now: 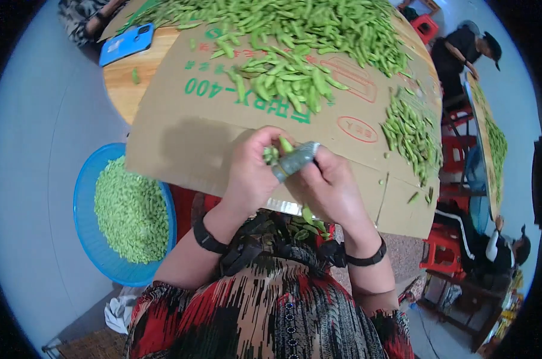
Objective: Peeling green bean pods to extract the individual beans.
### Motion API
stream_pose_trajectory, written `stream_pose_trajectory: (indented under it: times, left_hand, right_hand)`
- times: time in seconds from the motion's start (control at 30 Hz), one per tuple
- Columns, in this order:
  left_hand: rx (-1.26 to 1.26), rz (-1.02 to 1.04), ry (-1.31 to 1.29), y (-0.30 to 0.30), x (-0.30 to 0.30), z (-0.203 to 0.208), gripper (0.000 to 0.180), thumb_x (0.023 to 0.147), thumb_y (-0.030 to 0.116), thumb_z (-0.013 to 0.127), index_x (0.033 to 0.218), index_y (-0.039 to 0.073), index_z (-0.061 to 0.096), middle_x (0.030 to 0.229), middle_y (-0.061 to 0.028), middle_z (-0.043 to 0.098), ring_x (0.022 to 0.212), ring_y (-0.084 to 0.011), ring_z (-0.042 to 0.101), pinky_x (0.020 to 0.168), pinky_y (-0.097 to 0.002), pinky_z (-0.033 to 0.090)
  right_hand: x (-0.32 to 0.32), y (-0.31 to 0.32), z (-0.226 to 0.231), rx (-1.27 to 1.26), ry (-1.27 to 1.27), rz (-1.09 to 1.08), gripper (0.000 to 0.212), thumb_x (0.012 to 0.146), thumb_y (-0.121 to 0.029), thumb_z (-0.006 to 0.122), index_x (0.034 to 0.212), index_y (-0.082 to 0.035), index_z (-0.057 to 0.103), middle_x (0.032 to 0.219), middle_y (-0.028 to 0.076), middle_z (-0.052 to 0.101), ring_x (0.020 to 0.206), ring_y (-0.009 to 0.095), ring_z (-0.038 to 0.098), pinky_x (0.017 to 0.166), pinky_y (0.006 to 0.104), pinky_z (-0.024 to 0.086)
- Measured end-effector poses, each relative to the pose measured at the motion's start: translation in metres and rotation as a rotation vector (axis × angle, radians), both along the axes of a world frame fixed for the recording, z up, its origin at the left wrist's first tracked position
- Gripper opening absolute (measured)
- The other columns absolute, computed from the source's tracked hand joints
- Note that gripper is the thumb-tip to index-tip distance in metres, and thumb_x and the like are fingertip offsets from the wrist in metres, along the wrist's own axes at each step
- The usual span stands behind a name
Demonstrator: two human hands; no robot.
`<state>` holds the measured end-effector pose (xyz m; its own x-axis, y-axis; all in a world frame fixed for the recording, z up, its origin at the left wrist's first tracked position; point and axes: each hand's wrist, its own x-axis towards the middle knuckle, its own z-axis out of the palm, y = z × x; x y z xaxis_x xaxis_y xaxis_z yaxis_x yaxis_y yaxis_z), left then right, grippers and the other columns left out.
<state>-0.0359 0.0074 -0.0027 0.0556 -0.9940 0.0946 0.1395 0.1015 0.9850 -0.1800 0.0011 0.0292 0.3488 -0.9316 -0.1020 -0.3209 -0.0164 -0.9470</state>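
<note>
My left hand point(253, 170) is closed round several green soybean pods point(286, 145), which show between its curled fingers. A grey-green wrap point(296, 161) covers what looks like the left thumb, lying across the gap between my hands. My right hand point(337, 185) sits close against the wrapped thumb with fingers bent inward; what it holds is hidden. Just below the right hand, a pod point(307, 214) shows near the cardboard's front edge. On the flattened cardboard point(187, 140) beyond my hands lies a small heap of pods point(289, 81), with a much larger pile point(319, 27) behind it.
To the left, a blue basket point(124, 280) holds shelled green beans point(130, 209). A blue phone point(126, 45) lies on the wooden table point(124, 93). More pods point(408, 131) lie at the right. Two people work at another table beside red stools point(441, 254); another person's arm shows at far left.
</note>
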Motion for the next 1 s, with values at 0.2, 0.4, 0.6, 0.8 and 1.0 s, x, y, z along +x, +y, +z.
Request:
stream_pose_trajectory:
  times: [0.2, 0.4, 0.6, 0.8, 1.0]
  left_hand:
    - [0.123, 0.004, 0.392, -0.002, 0.01, -0.003, 0.023, 0.079, -0.003, 0.051, 0.1, 0.003, 0.06, 0.078, 0.0002, 0.058, 0.066, -0.0056, 0.051, 0.055, -0.0174, 0.037]
    - [0.1, -0.02, 0.503, -0.005, 0.017, -0.008, 0.034, 0.079, -0.012, 0.046, 0.108, 0.001, 0.058, 0.104, -0.008, 0.059, 0.079, -0.0094, 0.054, 0.064, -0.0179, 0.042]
    - [0.189, -0.051, 0.268, 0.0, 0.003, 0.011, 0.035, 0.077, -0.009, 0.045, 0.108, -0.002, 0.06, 0.078, 0.0001, 0.055, 0.064, -0.0046, 0.044, 0.054, -0.0157, 0.031]
    - [0.235, -0.172, 0.008, 0.014, 0.014, 0.005, 0.035, 0.078, -0.007, 0.051, 0.11, 0.002, 0.06, 0.082, 0.0004, 0.055, 0.064, -0.0041, 0.044, 0.055, -0.0159, 0.032]
    - [0.307, -0.269, 0.459, 0.006, 0.009, 0.011, 0.039, 0.079, 0.001, 0.06, 0.117, 0.003, 0.056, 0.088, 0.001, 0.056, 0.066, -0.0018, 0.047, 0.054, -0.0142, 0.034]
  right_hand:
    - [-0.001, -0.032, -0.002, 0.191, -0.066, 0.091, 0.02, 0.089, -0.018, 0.049, 0.08, -0.001, 0.055, 0.056, 0.003, 0.052, 0.048, 0.011, 0.047, 0.046, 0.0269, 0.038]
    - [0.01, -0.081, 0.003, -0.55, 0.636, -0.03, 0.023, 0.084, -0.021, 0.053, 0.077, 0.001, 0.056, 0.067, 0.023, 0.06, 0.064, 0.037, 0.062, 0.056, 0.0451, 0.048]
    - [0.014, -0.087, -0.008, -0.748, 0.853, 0.158, 0.013, 0.074, -0.011, 0.056, 0.078, 0.0, 0.055, 0.062, 0.018, 0.06, 0.062, 0.034, 0.062, 0.054, 0.0416, 0.051]
    - [-0.003, -0.072, -0.004, -0.528, 0.576, 0.11, 0.015, 0.077, -0.014, 0.053, 0.079, 0.0, 0.058, 0.065, 0.022, 0.058, 0.06, 0.034, 0.061, 0.059, 0.0426, 0.049]
    - [-0.034, -0.03, 0.006, 0.66, -0.538, 0.203, 0.013, 0.089, -0.014, 0.05, 0.091, -0.002, 0.055, 0.056, -0.003, 0.043, 0.039, 0.003, 0.032, 0.034, 0.0176, 0.021]
